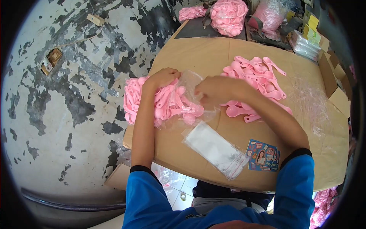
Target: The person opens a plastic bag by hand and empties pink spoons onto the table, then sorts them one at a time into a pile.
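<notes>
Brown desk (171,150) stood wall-side. Left grip (164,77) was half curled at the pink spoons (167,100), hold hidden; right grip (216,90) blurred between heaps, closure unreadable. Loose film (189,79) could've snagged handles, spilling spoons off the edge.

Bright, even light; soft shadows; glare on plastic sleeves (214,148); fisheye edges, black corners; right hand (213,90) blurred.
</notes>
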The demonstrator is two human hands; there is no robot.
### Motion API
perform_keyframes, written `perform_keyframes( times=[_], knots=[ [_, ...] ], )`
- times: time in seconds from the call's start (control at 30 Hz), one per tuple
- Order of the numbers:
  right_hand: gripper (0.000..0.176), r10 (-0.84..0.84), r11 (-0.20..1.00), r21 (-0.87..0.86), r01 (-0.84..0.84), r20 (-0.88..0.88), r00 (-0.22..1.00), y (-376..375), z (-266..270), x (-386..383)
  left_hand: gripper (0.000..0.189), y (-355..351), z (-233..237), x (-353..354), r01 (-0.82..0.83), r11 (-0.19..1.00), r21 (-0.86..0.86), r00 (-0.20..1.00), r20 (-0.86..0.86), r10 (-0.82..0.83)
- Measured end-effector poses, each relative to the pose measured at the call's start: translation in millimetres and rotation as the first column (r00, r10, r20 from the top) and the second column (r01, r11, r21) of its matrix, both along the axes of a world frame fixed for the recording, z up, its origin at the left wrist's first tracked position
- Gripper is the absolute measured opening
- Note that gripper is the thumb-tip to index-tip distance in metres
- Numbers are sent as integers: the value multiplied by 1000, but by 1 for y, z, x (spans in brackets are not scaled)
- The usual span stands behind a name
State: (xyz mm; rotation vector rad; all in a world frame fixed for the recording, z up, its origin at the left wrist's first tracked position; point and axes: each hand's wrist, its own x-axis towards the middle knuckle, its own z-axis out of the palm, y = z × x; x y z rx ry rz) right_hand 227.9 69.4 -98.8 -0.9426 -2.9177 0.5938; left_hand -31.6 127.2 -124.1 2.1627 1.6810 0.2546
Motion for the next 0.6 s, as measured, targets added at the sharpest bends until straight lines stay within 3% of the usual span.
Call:
perform_keyframes(
  times=[0.1, 0.2, 0.3, 0.43, 0.5, 0.6],
  knots=[
    [35, 61, 998, 4, -60, -107, 992, -4, -15, -25, 43, 6, -14, -12, 67, 995, 77, 996, 53, -71],
    [36, 228, 965, -68, -253, -260, 938, 10, -40, -36, 41, 12, -19, -13, 110, 992, 55, 989, 88, -115],
    [25, 73, 995, -16, -96, -533, 843, -6, -59, -47, 41, 7, -8, -8, 66, 998, 1, 997, 35, -66],
    [16, 77, 997, 67, -48, -540, 838, -5, -63, -44, 40, 6, -9, -4, 21, 1000, 5, 999, 32, -21],
    [15, 100, 995, 32, -97, -481, 871, 5, -56, -41, 40, 5, -8, -3, 19, 1000, 8, 999, 28, -19],
    [13, 2, 999, -40, -14, -292, 956, 3, -30, -35, 40, 5, -9, -5, 20, 1000, 11, 999, 27, -20]
  ],
)
